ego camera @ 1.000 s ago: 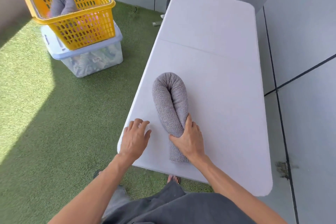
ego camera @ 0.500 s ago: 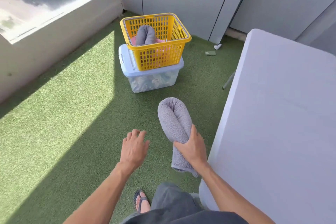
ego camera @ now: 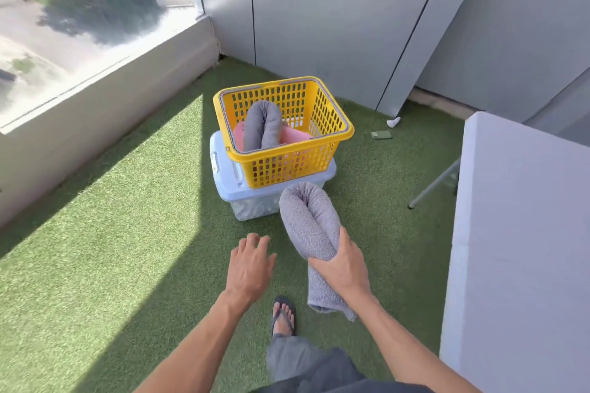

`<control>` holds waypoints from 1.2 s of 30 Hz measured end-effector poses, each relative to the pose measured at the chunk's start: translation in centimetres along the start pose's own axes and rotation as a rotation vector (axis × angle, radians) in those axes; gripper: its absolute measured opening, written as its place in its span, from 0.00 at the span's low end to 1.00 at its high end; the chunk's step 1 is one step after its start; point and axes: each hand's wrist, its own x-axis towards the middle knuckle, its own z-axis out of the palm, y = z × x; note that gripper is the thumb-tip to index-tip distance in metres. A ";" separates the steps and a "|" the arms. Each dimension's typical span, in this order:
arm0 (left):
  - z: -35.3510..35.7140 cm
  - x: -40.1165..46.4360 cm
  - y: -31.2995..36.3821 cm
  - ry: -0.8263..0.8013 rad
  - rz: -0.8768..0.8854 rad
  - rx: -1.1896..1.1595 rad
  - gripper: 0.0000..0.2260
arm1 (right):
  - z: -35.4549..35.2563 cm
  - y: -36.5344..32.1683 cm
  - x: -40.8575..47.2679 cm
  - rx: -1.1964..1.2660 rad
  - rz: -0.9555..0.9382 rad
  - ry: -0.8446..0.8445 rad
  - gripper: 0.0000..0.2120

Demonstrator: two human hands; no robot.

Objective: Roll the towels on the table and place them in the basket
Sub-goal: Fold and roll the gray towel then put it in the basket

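Right hand (ego camera: pixel 346 268) grip around rolled grey towel (ego camera: pixel 306 220), fingers hidden beneath; left hand (ego camera: pixel 250 266) loose, holding nothing.

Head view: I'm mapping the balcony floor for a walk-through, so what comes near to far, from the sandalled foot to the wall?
sandalled foot → clear storage box → yellow basket on its lid → grey wall panels.

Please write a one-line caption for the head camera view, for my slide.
Right hand carries a rolled grey towel toward the yellow basket; left hand is free.
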 end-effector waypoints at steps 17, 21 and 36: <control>-3.5 35.3 -2.4 0.065 0.000 -0.033 0.14 | -4.4 -11.1 33.8 -0.070 -0.021 0.023 0.51; -4.2 42.1 -2.7 0.041 0.027 -0.023 0.16 | -4.7 -12.5 40.0 -0.096 0.008 0.002 0.52; 6.6 59.1 -4.7 0.001 -0.226 0.053 0.28 | 1.6 -9.1 61.2 -0.308 -0.055 -0.110 0.52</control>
